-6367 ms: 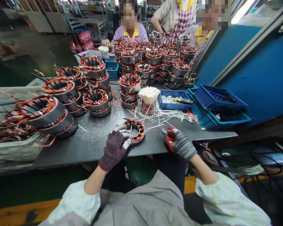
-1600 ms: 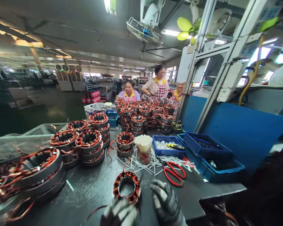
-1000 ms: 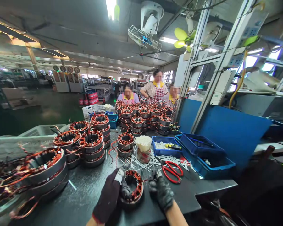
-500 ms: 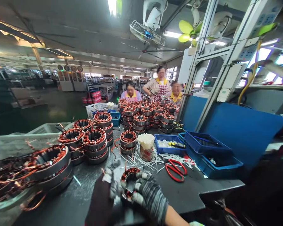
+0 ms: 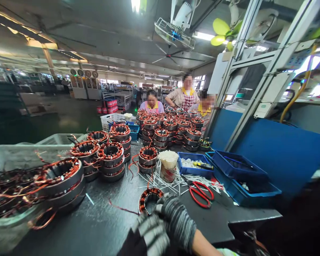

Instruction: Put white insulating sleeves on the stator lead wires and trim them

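Observation:
A small motor stator with a ring of copper windings lies on the dark bench in front of me. My right hand, in a grey striped knit glove, curls its fingers over the stator's right rim and grips it. Across the near side of the ring is my left hand, gloved and dark-sleeved, with bent fingers pressed together against the right hand. What those fingers hold, if anything, is hidden. A reddish lead wire stretches left from the stator over the bench.
Stacked stators stand at the left, beside a plastic crate of more. Ahead are a tub of white sticks, loose sticks, red-handled scissors and blue bins. Several people are beyond the far stacks.
My left hand has come down and right, from the stator's left side to its near side. The lead wire now shows at left. The whole view has shifted slightly.

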A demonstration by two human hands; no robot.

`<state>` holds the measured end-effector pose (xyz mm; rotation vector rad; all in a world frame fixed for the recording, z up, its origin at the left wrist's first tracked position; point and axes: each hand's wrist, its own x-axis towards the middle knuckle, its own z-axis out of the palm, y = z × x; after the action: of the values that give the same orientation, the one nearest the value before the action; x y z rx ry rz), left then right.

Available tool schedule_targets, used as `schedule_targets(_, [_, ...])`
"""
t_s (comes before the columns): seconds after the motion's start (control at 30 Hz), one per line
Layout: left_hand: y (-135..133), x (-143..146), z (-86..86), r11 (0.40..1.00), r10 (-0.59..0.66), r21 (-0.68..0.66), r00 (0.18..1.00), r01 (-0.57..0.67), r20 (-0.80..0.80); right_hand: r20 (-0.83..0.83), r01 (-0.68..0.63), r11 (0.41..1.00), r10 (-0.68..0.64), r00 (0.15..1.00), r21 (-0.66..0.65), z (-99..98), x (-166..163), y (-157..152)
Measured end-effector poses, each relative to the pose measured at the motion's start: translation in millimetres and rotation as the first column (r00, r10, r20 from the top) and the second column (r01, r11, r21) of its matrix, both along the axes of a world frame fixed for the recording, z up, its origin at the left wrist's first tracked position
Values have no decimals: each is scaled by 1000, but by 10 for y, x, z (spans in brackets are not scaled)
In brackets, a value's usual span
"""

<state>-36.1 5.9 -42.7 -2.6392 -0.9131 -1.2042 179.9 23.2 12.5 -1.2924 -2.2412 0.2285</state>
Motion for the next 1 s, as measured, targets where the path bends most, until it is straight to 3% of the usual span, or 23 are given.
schedule_targets(0.13, [391, 0, 279, 985, 6, 173, 982, 27, -189, -72, -53, 998, 51, 996, -34, -58, -25, -37])
schedule_targets(0.23, [516, -22, 346, 987, 10, 158, 974, 27, -228, -157, -100, 995, 99, 983, 4, -71, -76, -36])
schedule_targets(0.37, [535, -17, 307, 994, 28, 108, 978, -6, -205, -119, 21, 989, -3, 993, 149, -180, -95, -13])
schedule_targets(0.53, [553, -37, 337, 993, -4, 117, 976, 31, -219, -108, 276, 909, -255, 961, 312, -593, 275, -89])
schedule_targets(0.63, [548, -37, 393, 985, 3, 168, 979, 32, -202, -116, 183, 951, -158, 981, 251, -710, 577, -113])
schedule_targets(0.73, [540, -45, 420, 979, -2, 198, 978, 45, -210, -188, 132, 990, -120, 975, 51, -620, 730, -34])
schedule_targets(0.8, [532, -62, 421, 974, -18, 215, 972, 69, -232, -187, 155, 986, -163, 969, -55, -553, 736, 63])
schedule_targets(0.87, [520, -77, 427, 969, -21, 233, 967, 83, -255, -147, 223, 972, -231, 962, -69, -557, 716, 154])
schedule_targets(1.0, [484, -68, 473, 964, 18, 259, 955, 63, -297, -276, 319, 946, -320, 906, -49, -745, 841, 190])
